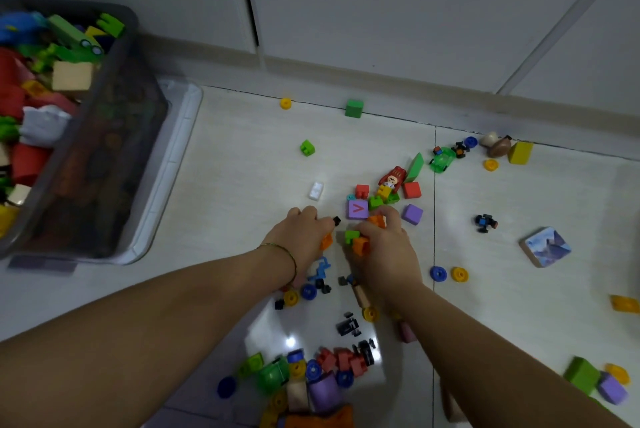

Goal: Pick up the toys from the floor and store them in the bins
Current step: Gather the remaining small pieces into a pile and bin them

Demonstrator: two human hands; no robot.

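Small toys lie scattered over the pale tiled floor. My left hand point(300, 237) is curled over small pieces, with a black piece point(336, 220) at its fingertips and an orange piece point(326, 241) under its palm. My right hand point(384, 247) grips orange bricks point(361, 246) and a green brick point(351, 235). A purple letter block point(357, 209) and red, yellow and green bricks sit just beyond both hands. The grey bin point(114, 164) at the left is heaped with toys.
A green cube point(354, 108), yellow ring point(285, 103), white brick point(316, 190), purple cube point(412, 214), picture tile point(547, 246) and small toy cars lie around. More bricks and wheels point(311, 368) pile near my body. White cabinet doors stand behind.
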